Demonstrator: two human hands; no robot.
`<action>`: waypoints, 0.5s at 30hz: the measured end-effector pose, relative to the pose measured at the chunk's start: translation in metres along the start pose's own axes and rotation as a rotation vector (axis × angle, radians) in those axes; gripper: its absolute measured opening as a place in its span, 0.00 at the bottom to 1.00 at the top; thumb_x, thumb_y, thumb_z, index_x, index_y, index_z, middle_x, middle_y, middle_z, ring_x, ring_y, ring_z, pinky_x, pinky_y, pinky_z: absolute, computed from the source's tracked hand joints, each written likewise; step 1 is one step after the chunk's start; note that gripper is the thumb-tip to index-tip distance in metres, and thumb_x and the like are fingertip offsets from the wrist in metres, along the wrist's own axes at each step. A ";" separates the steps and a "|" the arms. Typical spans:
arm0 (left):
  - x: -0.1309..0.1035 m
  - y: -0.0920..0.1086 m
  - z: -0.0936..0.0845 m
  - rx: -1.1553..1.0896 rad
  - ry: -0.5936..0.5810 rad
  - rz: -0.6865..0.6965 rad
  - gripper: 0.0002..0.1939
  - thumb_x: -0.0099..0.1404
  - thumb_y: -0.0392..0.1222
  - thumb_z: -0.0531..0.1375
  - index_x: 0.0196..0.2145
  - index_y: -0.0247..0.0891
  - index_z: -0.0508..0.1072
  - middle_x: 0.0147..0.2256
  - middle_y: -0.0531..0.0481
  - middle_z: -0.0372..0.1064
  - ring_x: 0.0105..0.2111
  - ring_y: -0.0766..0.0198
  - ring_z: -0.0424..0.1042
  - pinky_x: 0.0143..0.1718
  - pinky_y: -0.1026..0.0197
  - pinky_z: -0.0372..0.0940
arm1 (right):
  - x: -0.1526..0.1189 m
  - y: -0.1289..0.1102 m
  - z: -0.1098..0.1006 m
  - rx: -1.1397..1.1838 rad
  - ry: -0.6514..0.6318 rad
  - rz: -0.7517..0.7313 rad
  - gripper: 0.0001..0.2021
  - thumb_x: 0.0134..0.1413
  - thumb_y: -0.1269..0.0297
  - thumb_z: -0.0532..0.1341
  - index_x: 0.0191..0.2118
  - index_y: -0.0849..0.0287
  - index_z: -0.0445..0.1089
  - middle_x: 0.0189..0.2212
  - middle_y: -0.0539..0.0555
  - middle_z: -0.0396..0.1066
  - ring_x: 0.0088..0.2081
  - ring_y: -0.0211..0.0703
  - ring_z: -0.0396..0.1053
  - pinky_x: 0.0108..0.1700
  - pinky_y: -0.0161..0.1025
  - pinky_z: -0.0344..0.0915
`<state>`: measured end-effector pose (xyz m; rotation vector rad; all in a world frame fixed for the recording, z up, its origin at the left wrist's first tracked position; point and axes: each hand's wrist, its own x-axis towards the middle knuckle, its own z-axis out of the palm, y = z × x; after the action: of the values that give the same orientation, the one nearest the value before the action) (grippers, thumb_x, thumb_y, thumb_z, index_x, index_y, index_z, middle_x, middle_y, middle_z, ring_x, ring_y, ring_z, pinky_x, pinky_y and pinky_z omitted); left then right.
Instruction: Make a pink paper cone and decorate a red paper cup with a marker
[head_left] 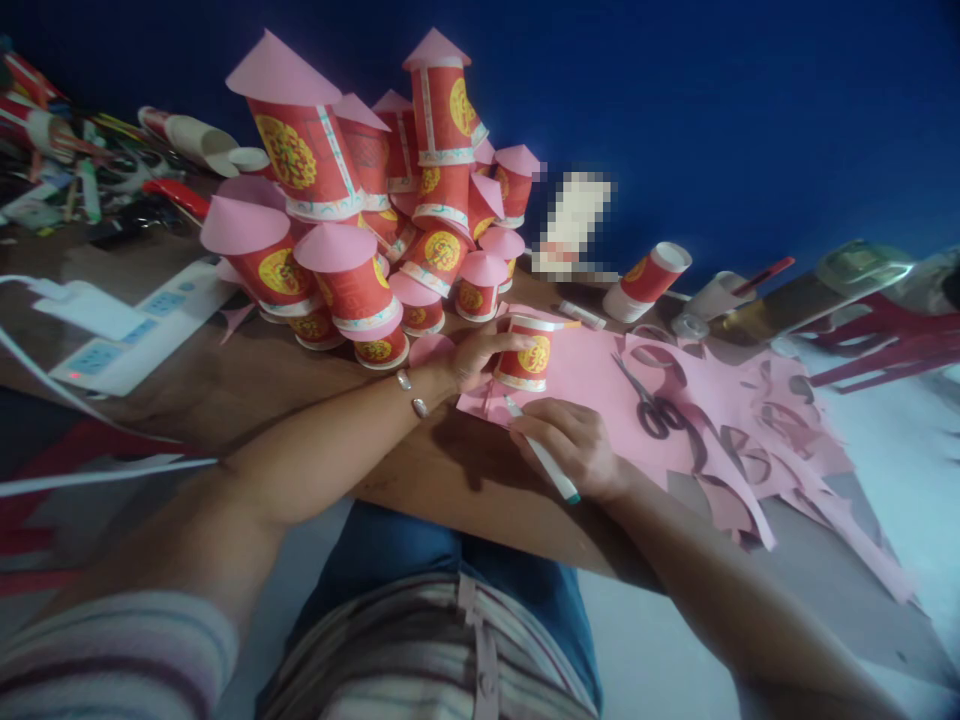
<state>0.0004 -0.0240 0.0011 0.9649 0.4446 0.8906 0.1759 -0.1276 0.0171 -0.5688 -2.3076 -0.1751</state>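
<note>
With my left hand (480, 358) I grip a red paper cup (523, 372) that bears a yellow round emblem. Its base rests on a sheet of pink paper (581, 385) on the table. My right hand (571, 445) is closed around a white pen with a teal end (551, 462), its tip pointing at the paper close to the cup's lower edge. Dark-handled scissors (652, 405) lie on the pink paper to the right of both hands. Left of the cup, a pink paper round (433, 350) lies partly behind my wrist.
Stacked red cups with pink paper cones (345, 270) stand at the back left. Pink paper scraps (750, 430) cover the right side. A white power strip (142, 330) with cables lies left. Another red cup (649, 280) and a glue stick (582, 315) are behind.
</note>
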 end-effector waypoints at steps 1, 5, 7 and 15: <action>0.000 0.000 -0.001 -0.002 0.007 -0.007 0.16 0.56 0.43 0.70 0.42 0.40 0.75 0.36 0.51 0.76 0.37 0.59 0.74 0.43 0.55 0.70 | -0.001 0.001 0.001 0.004 0.005 0.002 0.11 0.64 0.74 0.64 0.51 0.60 0.70 0.34 0.55 0.77 0.34 0.42 0.77 0.34 0.38 0.75; 0.002 0.001 -0.002 -0.043 0.021 -0.031 0.18 0.53 0.43 0.72 0.41 0.41 0.75 0.35 0.53 0.75 0.35 0.63 0.73 0.39 0.58 0.70 | -0.004 0.003 0.005 0.006 0.028 0.000 0.12 0.65 0.75 0.63 0.52 0.60 0.68 0.34 0.55 0.77 0.35 0.42 0.77 0.36 0.38 0.76; 0.002 0.002 -0.002 -0.053 0.038 -0.054 0.18 0.53 0.42 0.72 0.42 0.40 0.75 0.35 0.53 0.75 0.35 0.63 0.73 0.39 0.59 0.70 | -0.004 0.004 0.005 -0.011 0.040 -0.010 0.11 0.64 0.75 0.63 0.50 0.60 0.68 0.33 0.54 0.76 0.34 0.41 0.76 0.35 0.37 0.75; 0.002 0.004 -0.001 -0.045 0.070 -0.064 0.18 0.52 0.41 0.72 0.41 0.40 0.75 0.36 0.50 0.78 0.37 0.60 0.72 0.39 0.58 0.68 | -0.007 0.009 0.009 -0.112 0.004 -0.058 0.10 0.66 0.74 0.61 0.50 0.59 0.68 0.33 0.52 0.74 0.32 0.39 0.73 0.32 0.35 0.71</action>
<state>-0.0004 -0.0207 0.0041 0.8755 0.5102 0.8746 0.1786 -0.1196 0.0052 -0.5568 -2.3222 -0.3349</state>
